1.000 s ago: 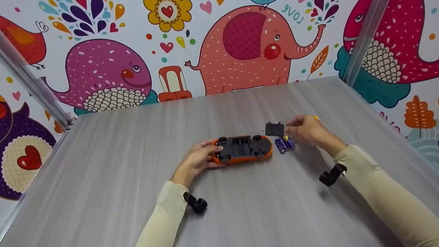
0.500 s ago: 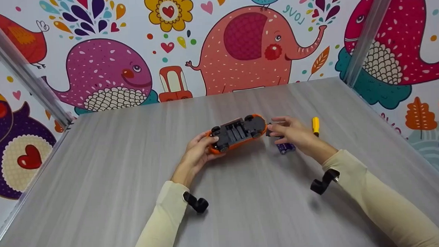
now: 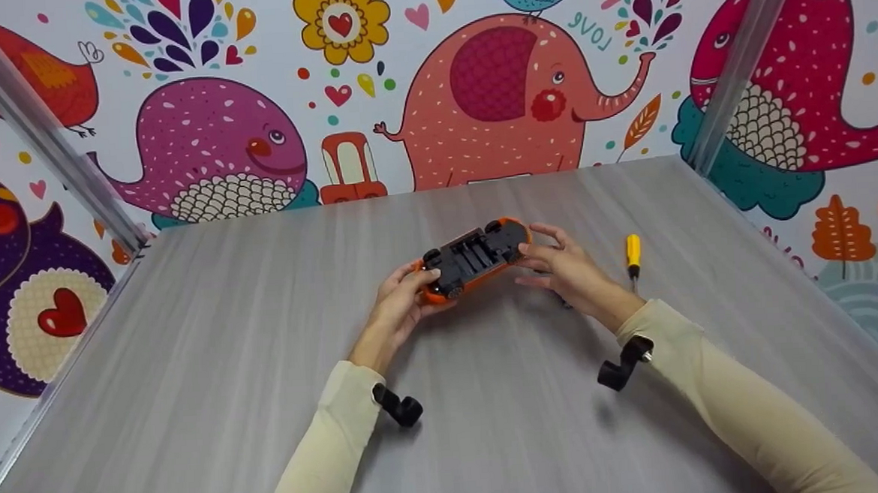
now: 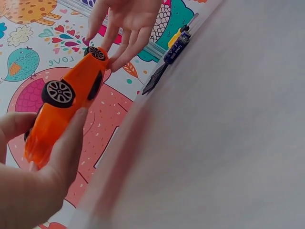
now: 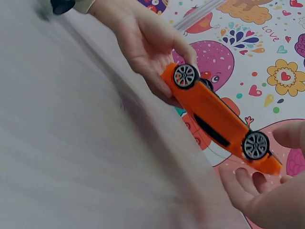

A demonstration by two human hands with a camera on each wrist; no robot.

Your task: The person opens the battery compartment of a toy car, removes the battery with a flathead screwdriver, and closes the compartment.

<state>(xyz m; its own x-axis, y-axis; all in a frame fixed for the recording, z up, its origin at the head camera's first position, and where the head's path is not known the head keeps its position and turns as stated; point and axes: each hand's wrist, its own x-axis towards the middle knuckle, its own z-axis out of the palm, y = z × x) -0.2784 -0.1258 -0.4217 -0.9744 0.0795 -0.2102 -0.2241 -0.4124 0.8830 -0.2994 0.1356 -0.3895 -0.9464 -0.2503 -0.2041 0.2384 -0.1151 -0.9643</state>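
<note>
An orange toy car (image 3: 477,253) is held off the table, its black underside toward the head camera and its battery bay uncovered. My left hand (image 3: 396,309) grips one end, thumb on the underside and fingers beneath. At the other end, my right hand (image 3: 574,273) has its thumb over the car's edge and some fingers behind or below it. The right wrist view shows that end of the car (image 5: 214,119) between thumb and fingers. In the left wrist view, a purple battery (image 4: 177,49) and the black battery cover (image 4: 155,78) lie on the table, largely hidden from the head view.
A yellow-handled screwdriver (image 3: 633,253) lies on the table to the right of my right hand. The grey table (image 3: 264,346) meets a cartoon-printed wall (image 3: 493,123) at the back. Metal posts (image 3: 735,81) stand at its far corners.
The toy car has been raised and its right end tilted up in my left hand. My right hand has moved left from beside the batteries to the car's right end, uncovering the screwdriver.
</note>
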